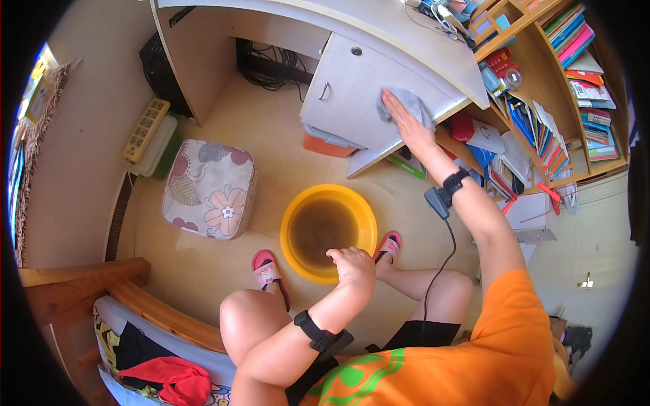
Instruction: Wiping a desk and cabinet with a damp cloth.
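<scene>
My right hand (409, 128) reaches up to the white cabinet door (352, 88) and presses a grey cloth (412, 101) against it. The fingers lie long and straight over the cloth. My left hand (355, 266) hangs over the near rim of a yellow basin (289, 233) between my feet. Its fingers are loosely bent, thumb apart, and nothing shows in them. Dark, murky water (325, 227) partly fills the basin. Both wrists wear black straps, and a cable runs down from the right one.
A flowered stool (210, 189) stands left of the basin. An orange box with a grey lid (328, 143) sits beneath the cabinet. Shelves of books (535, 128) rise at the right. A power strip (147, 130) lies on a lidded box by the left wall. Red clothing (169, 379) lies lower left.
</scene>
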`<state>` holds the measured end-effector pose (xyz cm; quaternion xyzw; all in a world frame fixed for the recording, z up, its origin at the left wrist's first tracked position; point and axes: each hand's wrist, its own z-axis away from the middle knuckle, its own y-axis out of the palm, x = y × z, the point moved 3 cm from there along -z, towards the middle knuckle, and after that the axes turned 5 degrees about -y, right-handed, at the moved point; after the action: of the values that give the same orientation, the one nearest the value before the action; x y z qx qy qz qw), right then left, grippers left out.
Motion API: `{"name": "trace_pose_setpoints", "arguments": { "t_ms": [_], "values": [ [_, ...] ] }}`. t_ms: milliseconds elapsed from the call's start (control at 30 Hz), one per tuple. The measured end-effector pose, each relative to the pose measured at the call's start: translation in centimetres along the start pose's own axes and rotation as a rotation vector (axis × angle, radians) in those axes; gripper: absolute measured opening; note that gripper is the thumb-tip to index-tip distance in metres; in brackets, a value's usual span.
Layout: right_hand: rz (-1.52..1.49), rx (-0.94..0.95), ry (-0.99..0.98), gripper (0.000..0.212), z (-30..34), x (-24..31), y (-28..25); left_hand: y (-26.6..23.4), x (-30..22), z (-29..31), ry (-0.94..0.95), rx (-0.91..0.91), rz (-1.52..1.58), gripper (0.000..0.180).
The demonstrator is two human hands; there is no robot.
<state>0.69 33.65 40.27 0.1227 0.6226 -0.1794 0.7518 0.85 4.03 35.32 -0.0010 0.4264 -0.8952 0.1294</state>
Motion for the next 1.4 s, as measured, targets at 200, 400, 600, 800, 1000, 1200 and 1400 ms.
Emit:
{"name": "trace_pose_setpoints", "arguments": {
  "t_ms": [200,400,600,800,1000,1200,1400],
  "values": [
    [0.073,-0.159,0.110,0.078,-9.9,-3.0,-5.9,-0.3,1.1,0.8,0.047,0.171,-0.051,0.039],
    [0.384,0.038,0.048,0.070,-6.7,-1.9,-6.0,0.5,0.4,-0.6,0.013,0.043,0.025,0.038],
    [-0.399,-0.054,0.254,0.070,0.7,0.9,1.4,-1.0,-0.1,1.1,0.095,0.048,0.042,0.042],
    [0.114,0.026,0.130,0.066,-6.5,-3.4,-6.6,-0.5,0.8,1.4,0.077,0.113,0.025,0.046],
    [0.229,0.076,-0.194,0.067,-0.7,2.6,-2.3,0.7,-0.8,-0.3,0.065,0.033,0.056,0.042],
    [-0.248,-0.110,0.180,0.075,-3.2,-1.7,-1.2,0.0,0.0,0.6,0.089,0.111,0.028,0.041],
    [0.193,0.028,0.016,0.065,-6.1,-1.4,-5.8,0.2,0.3,0.5,0.087,0.130,0.038,0.042]
  ]
}}
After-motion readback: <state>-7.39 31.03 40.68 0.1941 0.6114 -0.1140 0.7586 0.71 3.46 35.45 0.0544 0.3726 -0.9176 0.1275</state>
